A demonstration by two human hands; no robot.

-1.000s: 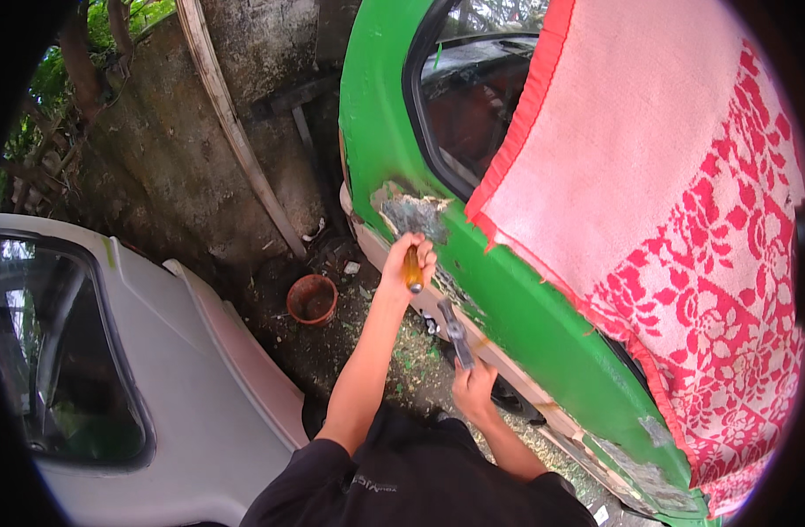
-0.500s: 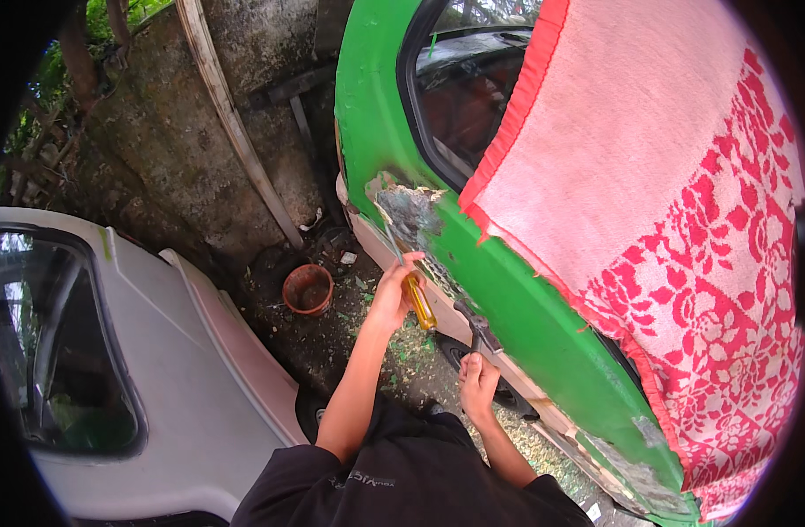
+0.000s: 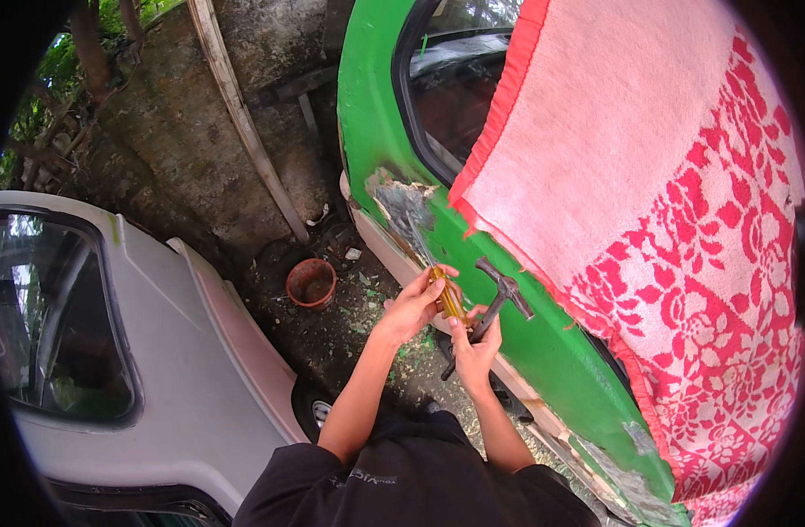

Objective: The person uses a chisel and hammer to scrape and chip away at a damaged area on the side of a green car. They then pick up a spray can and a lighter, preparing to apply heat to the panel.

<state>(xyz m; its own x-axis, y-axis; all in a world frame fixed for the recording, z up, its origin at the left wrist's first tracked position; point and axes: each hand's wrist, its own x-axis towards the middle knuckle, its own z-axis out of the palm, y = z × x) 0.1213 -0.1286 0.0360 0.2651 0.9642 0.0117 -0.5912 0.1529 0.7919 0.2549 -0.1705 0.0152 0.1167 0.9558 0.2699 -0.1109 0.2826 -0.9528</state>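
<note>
My left hand point(image 3: 411, 307) is closed around a screwdriver point(image 3: 449, 297) with a clear amber handle. Its thin metal shaft points up toward a bare, scraped grey patch point(image 3: 404, 207) on the green car body point(image 3: 525, 303). My right hand point(image 3: 475, 344) grips a hammer point(image 3: 505, 290) by its dark handle, the metal head standing above the fist. The two hands are close together, and the fingers of the right are at the butt of the screwdriver handle. Whether the screwdriver's tip touches the panel I cannot tell.
A red and white floral towel point(image 3: 631, 176) drapes over the green car's windows. At left stands a grey car point(image 3: 183, 351). Between the cars, a reddish bucket point(image 3: 312, 283) sits on ground strewn with paint flakes. A wooden post point(image 3: 244, 114) leans against the stained wall behind.
My right hand has moved up and left with the hammer to meet the screwdriver's handle. My left hand has shifted slightly right and down. The hammer head now points upward.
</note>
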